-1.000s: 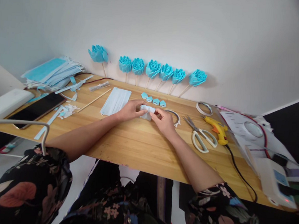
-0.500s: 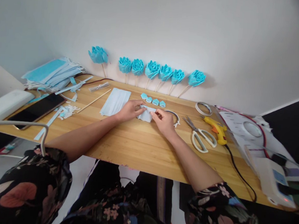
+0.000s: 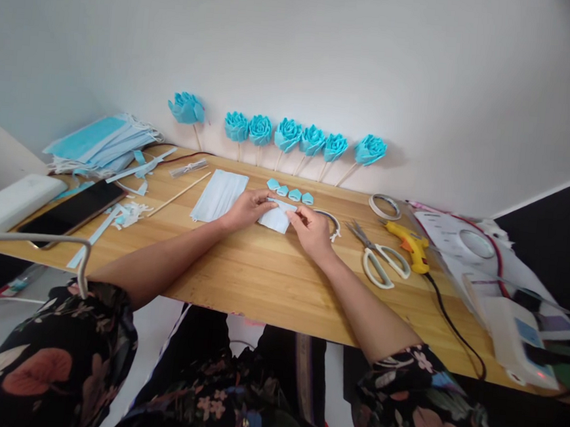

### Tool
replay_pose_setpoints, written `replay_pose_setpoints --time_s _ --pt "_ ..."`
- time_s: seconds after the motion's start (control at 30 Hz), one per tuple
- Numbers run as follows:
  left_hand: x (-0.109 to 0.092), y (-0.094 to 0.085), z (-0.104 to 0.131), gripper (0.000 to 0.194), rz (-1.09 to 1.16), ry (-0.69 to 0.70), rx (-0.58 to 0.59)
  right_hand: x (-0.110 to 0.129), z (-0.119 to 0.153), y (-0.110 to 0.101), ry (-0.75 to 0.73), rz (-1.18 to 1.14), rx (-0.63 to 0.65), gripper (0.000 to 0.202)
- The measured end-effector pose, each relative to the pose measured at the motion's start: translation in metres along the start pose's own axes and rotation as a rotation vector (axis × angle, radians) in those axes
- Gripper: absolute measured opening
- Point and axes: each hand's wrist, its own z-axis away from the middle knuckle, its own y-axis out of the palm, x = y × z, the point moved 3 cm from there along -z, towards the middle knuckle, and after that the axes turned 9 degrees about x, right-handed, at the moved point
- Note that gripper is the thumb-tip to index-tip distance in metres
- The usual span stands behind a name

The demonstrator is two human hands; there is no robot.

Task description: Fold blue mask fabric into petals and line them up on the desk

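Pale blue sheet (image 3: 275, 220), pinched by its upper corners.
With my left grip (image 3: 246, 210) I pinch its left corner between thumb and fingers; with my right grip (image 3: 312, 230), the right corner. It spreads between the two, at the desk (image 3: 260, 277), nearer me than four folded blue pieces (image 3: 294, 195). A pleated mask (image 3: 220, 195) lies just beside my left grip, scissors (image 3: 370, 246) to my right.

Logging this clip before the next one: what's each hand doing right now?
Left hand: closed, pinching the left side of the pale blue piece.
Right hand: closed, pinching the same piece on its right side.
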Motion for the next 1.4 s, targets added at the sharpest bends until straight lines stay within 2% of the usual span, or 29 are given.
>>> replay_pose_setpoints --time_s 0.3,0.53,0.67,0.77,0.93,1.13,1.23,1.4 --pt "-0.002 0.001 0.001 0.041 -0.011 0.038 0.015 -0.007 -0.004 -0.001 -0.017 0.015 0.027 0.041" --pt "0.005 0.005 -0.003 0.056 0.182 -0.002 0.098 -0.008 -0.005 -0.003 -0.006 0.021 -0.007 0.037" --pt "0.004 0.004 -0.003 0.052 0.314 -0.042 0.088 -0.010 -0.005 -0.001 0.027 -0.031 -0.005 0.033" --pt "0.001 0.003 -0.002 0.046 0.370 -0.049 0.076 -0.011 -0.006 0.002 0.066 -0.186 0.025 0.027" --pt "-0.001 0.001 0.001 0.031 0.441 -0.134 0.047 -0.010 -0.006 0.001 0.067 -0.381 0.066 0.032" --pt "-0.005 -0.003 0.003 0.019 0.279 -0.093 0.037 -0.008 -0.005 -0.001 0.130 -0.545 0.114 0.051" --pt "-0.007 -0.002 0.003 0.021 0.147 -0.021 0.048 -0.011 -0.006 0.000 0.154 -0.461 0.135 0.054" --pt "-0.011 -0.004 0.004 0.031 0.029 0.046 0.017 -0.019 -0.007 0.000 0.129 -0.246 0.089 0.041"
